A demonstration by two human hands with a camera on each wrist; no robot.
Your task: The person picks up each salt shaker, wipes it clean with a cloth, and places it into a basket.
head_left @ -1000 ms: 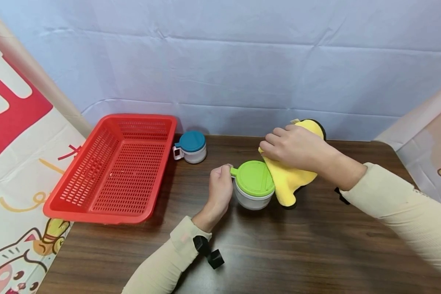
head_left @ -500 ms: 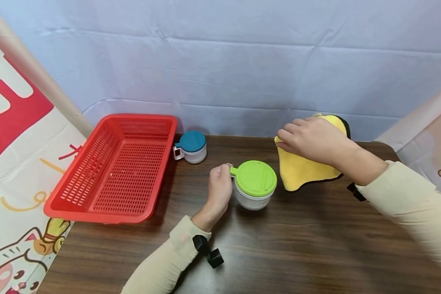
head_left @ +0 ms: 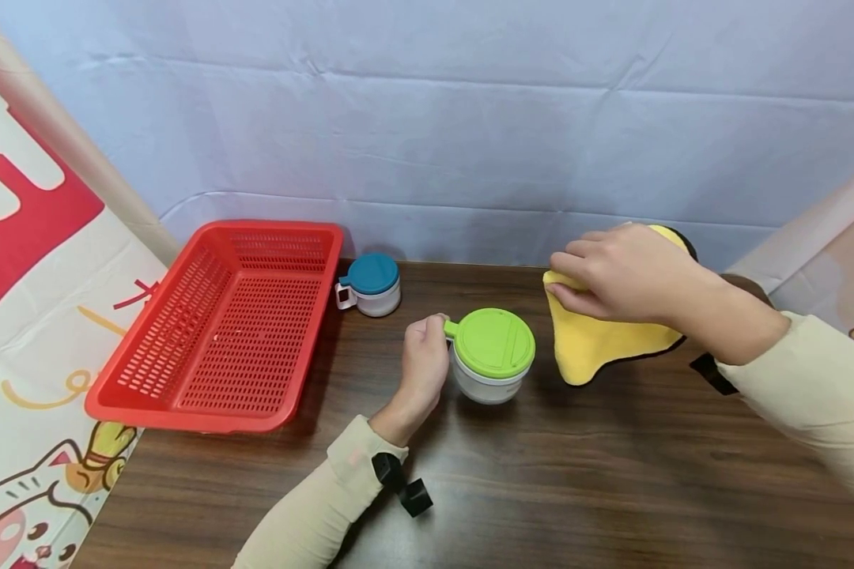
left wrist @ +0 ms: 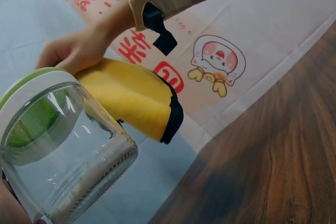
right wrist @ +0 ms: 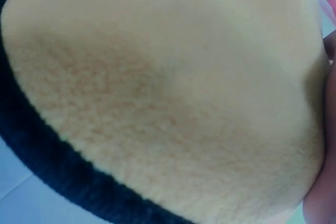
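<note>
A clear glass jar with a green lid [head_left: 493,344] stands near the middle of the dark wooden table [head_left: 583,482]. My left hand [head_left: 425,365] grips the jar's handle from its left side; the left wrist view shows the jar [left wrist: 58,145] close up. My right hand [head_left: 619,273] holds a yellow cloth with a dark edge [head_left: 598,340] just to the right of the jar, off the lid. The same cloth [left wrist: 136,100] hangs behind the jar in the left wrist view. The cloth [right wrist: 168,93] fills the right wrist view.
A red mesh basket [head_left: 228,328] sits at the table's left. A second small jar with a blue lid [head_left: 370,283] stands behind, next to the basket. Printed sheets hang at both sides and a pale blue backdrop [head_left: 427,126] closes the far edge.
My right hand has carried the yellow cloth away from the green lid, to the right and slightly back. The left hand and jar have stayed put.
</note>
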